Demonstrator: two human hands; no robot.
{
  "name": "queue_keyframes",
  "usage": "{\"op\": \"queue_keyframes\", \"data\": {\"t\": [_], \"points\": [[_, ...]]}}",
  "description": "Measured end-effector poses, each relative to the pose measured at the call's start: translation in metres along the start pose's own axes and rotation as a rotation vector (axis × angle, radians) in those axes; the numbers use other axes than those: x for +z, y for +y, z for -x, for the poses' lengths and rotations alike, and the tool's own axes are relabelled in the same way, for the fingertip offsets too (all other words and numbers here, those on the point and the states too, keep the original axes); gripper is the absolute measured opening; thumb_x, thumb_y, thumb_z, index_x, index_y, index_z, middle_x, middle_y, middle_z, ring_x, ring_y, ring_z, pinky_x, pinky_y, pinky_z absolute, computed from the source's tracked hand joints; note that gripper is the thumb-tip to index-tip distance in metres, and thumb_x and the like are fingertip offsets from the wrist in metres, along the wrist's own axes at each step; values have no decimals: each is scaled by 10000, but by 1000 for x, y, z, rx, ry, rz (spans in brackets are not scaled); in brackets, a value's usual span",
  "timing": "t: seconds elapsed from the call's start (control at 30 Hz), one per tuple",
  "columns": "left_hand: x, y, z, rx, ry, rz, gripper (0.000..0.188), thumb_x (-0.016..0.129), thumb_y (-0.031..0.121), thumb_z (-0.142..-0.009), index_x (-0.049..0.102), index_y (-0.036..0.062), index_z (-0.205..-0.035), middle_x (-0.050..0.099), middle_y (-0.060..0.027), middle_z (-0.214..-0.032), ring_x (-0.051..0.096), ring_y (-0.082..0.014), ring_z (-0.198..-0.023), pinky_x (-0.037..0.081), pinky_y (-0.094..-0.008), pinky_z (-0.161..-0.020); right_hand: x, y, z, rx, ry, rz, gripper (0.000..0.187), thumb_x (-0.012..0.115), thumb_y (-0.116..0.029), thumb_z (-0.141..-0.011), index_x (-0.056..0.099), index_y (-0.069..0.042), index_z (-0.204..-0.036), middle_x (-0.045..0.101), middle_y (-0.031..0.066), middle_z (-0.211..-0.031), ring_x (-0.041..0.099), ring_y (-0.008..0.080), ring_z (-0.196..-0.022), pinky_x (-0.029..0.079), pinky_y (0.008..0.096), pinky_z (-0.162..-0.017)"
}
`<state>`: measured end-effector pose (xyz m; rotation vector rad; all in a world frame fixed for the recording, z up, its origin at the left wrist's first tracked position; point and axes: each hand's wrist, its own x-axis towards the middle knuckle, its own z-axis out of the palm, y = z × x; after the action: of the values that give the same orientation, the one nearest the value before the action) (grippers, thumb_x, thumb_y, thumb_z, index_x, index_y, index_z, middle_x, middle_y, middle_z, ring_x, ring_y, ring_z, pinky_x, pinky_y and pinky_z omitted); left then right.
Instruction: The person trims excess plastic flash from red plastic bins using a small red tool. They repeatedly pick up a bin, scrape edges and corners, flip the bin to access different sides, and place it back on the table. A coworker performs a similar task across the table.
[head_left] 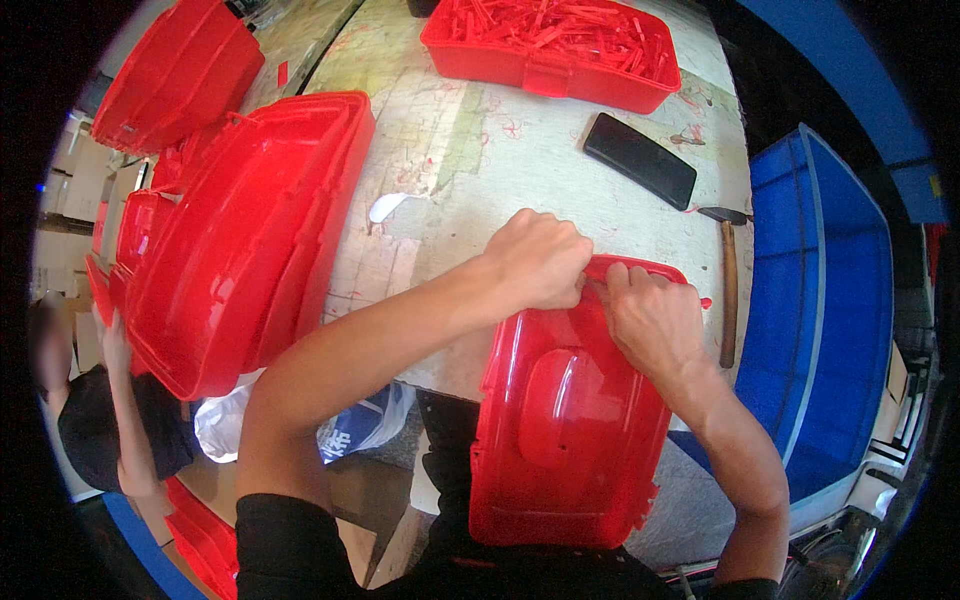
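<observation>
A glossy red plastic shell [560,490] with a raised oblong panel in its middle leans from the table edge toward my body. My left hand [540,258] is closed in a fist at its far rim, near the top corner. Close beside it, my right hand [655,315] is also closed, its fingers curled at the same rim. The fingertips of both hands are hidden, so I cannot tell whether a small piece or tool is between them. A small red bit [706,303] shows just right of my right hand.
Nested red shells [250,230] stand on the left, with more stacked shells [180,75] behind. A red bin [560,75] holds red scraps. A black phone [640,160], a wooden-handled hammer [728,295] and a blue crate [810,300] are rightward. Another person's hand [115,345] touches red parts.
</observation>
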<state>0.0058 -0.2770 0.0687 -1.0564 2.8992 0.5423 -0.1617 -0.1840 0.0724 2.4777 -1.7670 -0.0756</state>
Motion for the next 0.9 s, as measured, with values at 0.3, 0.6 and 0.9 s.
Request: {"op": "queue_keyframes", "data": {"t": [0.3, 0.6, 0.9], "points": [[-2, 4, -10, 11, 29, -29, 249, 678, 254, -743, 738, 14, -767, 690, -250, -752, 700, -411, -743, 561, -500, -707, 19, -17, 0, 279, 287, -54, 285, 660, -310, -900, 568, -122, -706, 637, 56, -629, 669, 209, -542, 527, 340, -468], [5, -10, -12, -36, 104, -21, 220, 648, 218, -763, 736, 18, -729, 678, -264, -743, 696, -412, -728, 558, -505, -699, 10, -13, -24, 99, 171, 182, 115, 612, -137, -875, 661, -92, -782, 709, 103, -711, 718, 210, -627, 564, 341, -510], [0, -14, -18, 10, 89, 10, 217, 651, 218, -752, 744, 22, -769, 694, -240, -774, 697, -410, -749, 560, -501, -726, 15, -16, -27, 336, 181, -31, 188, 618, -210, -925, 657, -99, -779, 722, 102, -735, 724, 237, -636, 565, 358, -515]]}}
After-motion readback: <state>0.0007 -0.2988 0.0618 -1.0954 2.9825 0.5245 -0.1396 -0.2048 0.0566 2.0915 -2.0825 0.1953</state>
